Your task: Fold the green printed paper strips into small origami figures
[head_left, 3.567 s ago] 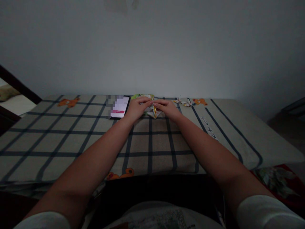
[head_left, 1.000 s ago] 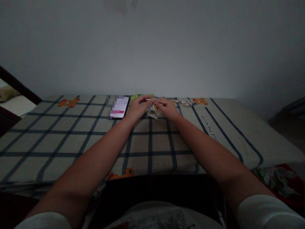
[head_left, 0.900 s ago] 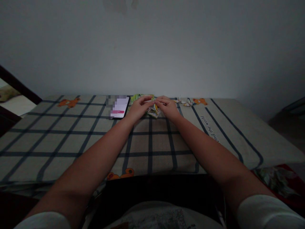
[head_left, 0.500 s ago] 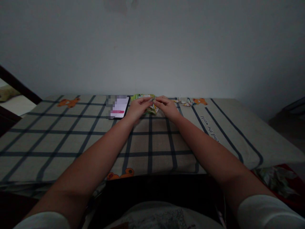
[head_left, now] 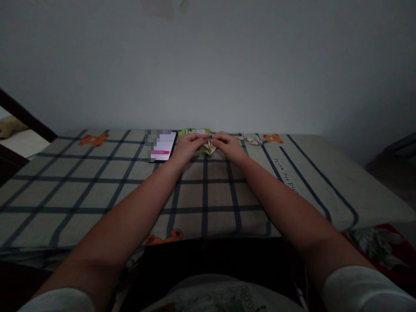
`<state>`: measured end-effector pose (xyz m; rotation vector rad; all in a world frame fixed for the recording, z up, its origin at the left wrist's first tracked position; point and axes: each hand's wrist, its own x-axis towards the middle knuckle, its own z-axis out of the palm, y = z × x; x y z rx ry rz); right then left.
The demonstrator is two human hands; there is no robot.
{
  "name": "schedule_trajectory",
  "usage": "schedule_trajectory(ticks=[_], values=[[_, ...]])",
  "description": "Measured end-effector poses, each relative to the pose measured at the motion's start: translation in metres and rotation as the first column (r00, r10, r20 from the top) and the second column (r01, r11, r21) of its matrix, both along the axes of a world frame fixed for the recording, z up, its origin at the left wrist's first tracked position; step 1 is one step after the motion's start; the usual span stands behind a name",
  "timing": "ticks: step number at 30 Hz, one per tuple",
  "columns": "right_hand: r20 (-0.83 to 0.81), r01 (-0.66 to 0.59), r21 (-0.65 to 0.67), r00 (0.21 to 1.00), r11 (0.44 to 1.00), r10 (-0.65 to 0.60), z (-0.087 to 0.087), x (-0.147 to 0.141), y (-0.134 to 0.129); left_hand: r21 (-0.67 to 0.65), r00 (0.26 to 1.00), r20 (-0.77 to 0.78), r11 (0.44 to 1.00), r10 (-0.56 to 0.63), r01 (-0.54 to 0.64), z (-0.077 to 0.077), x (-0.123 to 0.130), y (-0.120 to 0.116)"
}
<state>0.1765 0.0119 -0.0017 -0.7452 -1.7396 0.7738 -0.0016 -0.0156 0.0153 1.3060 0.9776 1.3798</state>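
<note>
My left hand (head_left: pixel 189 147) and my right hand (head_left: pixel 228 146) meet near the far side of the table. Thumbs and fingertips of both are pinched on a small piece of colourful printed wrapper (head_left: pixel 209 146), white, green and yellow. Its exact shape is partly hidden by the fingers. Behind and beneath the left fingers lies a flat green printed wrapper (head_left: pixel 195 131). Just right of my right hand are several small folded or crumpled wrapper pieces (head_left: pixel 255 141), pale with coloured print. A phone (head_left: pixel 162 147) with a lit screen lies left of my left hand.
The table is covered by a grey checked cloth (head_left: pixel 191 195) with bear prints. A plain wall (head_left: pixel 208 65) rises directly behind it. Low at the right, a red container (head_left: pixel 403 247) holds crumpled green and white wrappers (head_left: pixel 378 247). Dark wooden framing (head_left: pixel 26 115) stands at the left.
The small wrapper piece between my fingertips has shifted slightly and shows a different fold. Both hands stay nearly in the same place.
</note>
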Motion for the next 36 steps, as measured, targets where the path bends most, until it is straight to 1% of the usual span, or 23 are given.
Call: schedule_trajectory(ticks=[4,7,12,15,18,20,24,29,33,36], values=[[-0.003,-0.010,-0.003,1.000,1.000,0.010,0.000,0.001,-0.001,-0.020,1.000,0.027,1.000,-0.015,0.015,0.000,0.000,0.001],[0.019,-0.010,-0.016,1.000,1.000,0.010,0.000,0.001,-0.002,-0.039,0.997,0.076,0.999,-0.022,0.025,0.001,0.001,0.000],[0.046,0.003,0.015,0.999,1.000,-0.004,0.002,0.001,-0.002,-0.083,0.993,0.108,0.994,-0.055,0.064,0.002,0.002,-0.002],[0.012,0.050,0.001,0.999,0.999,-0.050,0.003,0.001,-0.001,-0.104,0.987,0.144,0.991,-0.073,0.088,0.004,0.003,-0.003],[-0.049,0.096,-0.045,0.994,0.994,-0.098,0.001,0.002,0.000,-0.136,0.964,0.243,0.980,-0.106,0.142,0.008,0.004,-0.004],[-0.076,0.107,-0.072,0.991,0.992,-0.113,0.000,0.002,0.001,-0.172,0.950,0.282,0.968,-0.131,0.185,0.010,0.003,-0.003],[-0.103,0.102,-0.112,0.988,0.988,-0.114,-0.001,0.002,0.002,-0.223,0.951,0.261,0.947,-0.169,0.230,0.010,0.001,-0.003],[-0.146,0.066,-0.144,0.985,0.987,-0.087,0.000,0.002,0.001,-0.194,0.947,0.246,0.947,-0.207,0.257,0.010,0.001,-0.005],[-0.120,0.079,-0.114,0.988,0.990,-0.093,0.000,0.002,-0.001,-0.183,0.948,0.219,0.944,-0.232,0.274,0.008,0.001,-0.005],[-0.127,0.062,-0.114,0.989,0.992,-0.076,0.000,0.001,-0.001,-0.176,0.945,0.228,0.945,-0.233,0.276,0.007,0.001,-0.005]])
